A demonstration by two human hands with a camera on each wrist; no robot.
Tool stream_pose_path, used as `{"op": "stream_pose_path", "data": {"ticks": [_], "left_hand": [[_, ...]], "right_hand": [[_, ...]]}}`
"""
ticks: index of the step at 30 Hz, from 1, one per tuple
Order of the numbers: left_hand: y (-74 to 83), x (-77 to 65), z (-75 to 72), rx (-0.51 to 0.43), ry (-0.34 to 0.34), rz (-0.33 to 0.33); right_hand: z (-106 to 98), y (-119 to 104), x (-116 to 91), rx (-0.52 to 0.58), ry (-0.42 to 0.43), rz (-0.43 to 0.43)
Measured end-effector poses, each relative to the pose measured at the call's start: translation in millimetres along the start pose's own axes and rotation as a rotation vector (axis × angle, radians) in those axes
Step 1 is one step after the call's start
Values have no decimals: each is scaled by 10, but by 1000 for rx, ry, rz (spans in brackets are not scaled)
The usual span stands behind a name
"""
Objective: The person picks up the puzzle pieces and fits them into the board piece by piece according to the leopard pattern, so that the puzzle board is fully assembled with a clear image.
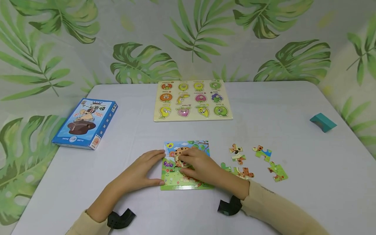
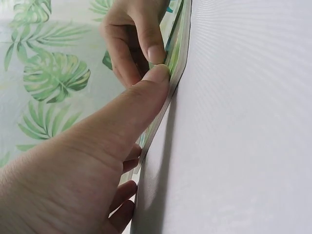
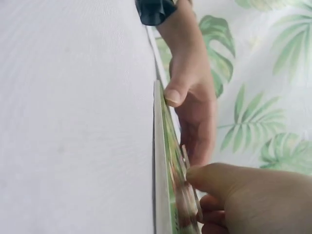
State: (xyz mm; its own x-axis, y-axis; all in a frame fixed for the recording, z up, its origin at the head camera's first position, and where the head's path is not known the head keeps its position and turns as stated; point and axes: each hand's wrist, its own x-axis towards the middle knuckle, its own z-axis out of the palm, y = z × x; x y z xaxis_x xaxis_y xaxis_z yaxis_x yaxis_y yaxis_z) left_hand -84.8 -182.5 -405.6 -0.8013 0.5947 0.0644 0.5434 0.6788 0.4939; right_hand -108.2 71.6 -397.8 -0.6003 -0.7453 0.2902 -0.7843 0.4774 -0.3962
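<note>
A small jigsaw board (image 1: 173, 187) with a green border and a spotted cartoon animal lies before me, its upper part filled with pieces. Along the board's left edge rests my left hand (image 1: 133, 171), fingers extended toward the upper side and thumb on the lower left border. My right hand (image 1: 202, 166) is over the middle of the board, its thumb and fingers pinching a puzzle piece (image 3: 185, 158). In the right wrist view that piece stands slightly raised from the board's surface. The hand covers most of the piece in the head view.
Loose puzzle pieces (image 1: 277, 172) lie right of the board, some beside my right forearm. Behind stands a wooden fruit puzzle (image 1: 192, 116). A blue box (image 1: 85, 124) lies at the left, and a teal block (image 1: 323, 122) at the far right.
</note>
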Motion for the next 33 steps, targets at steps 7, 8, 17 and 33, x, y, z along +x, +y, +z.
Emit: {"op": "stream_pose_path", "data": {"ticks": [7, 8, 17, 33], "left_hand": [[-7, 3, -2, 15, 16, 44], [-9, 2, -2, 20, 16, 48], [-2, -8, -2, 37, 3, 55], [47, -10, -11, 74, -21, 37]], "right_hand": [[65, -17, 90, -87, -28, -3], [69, -22, 99, -87, -25, -1], [98, -16, 96, 1, 19, 74], [-2, -26, 42, 104, -139, 156]]}}
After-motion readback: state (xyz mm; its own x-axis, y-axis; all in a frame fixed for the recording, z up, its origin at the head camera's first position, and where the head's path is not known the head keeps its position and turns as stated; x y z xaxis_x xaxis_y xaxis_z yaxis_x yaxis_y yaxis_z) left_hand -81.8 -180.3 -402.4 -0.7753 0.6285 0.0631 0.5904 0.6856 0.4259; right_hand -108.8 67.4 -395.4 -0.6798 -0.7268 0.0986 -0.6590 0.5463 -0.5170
